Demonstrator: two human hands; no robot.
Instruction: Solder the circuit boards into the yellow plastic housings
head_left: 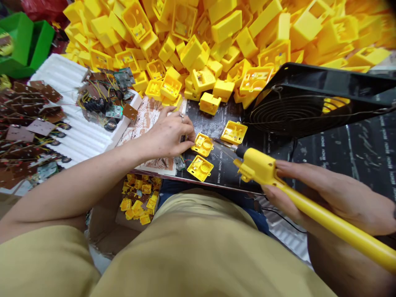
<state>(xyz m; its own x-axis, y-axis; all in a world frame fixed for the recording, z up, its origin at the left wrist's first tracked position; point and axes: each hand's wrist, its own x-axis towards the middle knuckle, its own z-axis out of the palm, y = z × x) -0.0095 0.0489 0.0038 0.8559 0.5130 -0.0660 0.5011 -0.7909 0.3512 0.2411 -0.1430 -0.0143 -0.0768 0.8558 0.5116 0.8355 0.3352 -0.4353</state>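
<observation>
My right hand (321,194) is wrapped around a yellow soldering gun (262,165). The gun's thin tip points left over the black bench top. My left hand (173,134), with a ring on one finger, has its thumb and fingertips drawn together at the left edge of a small yellow plastic case (203,144). Something dark shows between these fingers, too hidden to name. Nearer to me lies a second open yellow case (200,168) with thin wires. A small circuit board (179,163) sits just left of it. Another open case (234,132) lies beyond the gun's tip.
Yellow cases (192,53) are heaped along the back. A black fan (297,111) stands at right. White foam trays (74,123) at left hold circuit boards with wires and speakers. Below the bench edge, a cardboard box (108,235) contains more yellow parts. Green bins (27,45) stand far left.
</observation>
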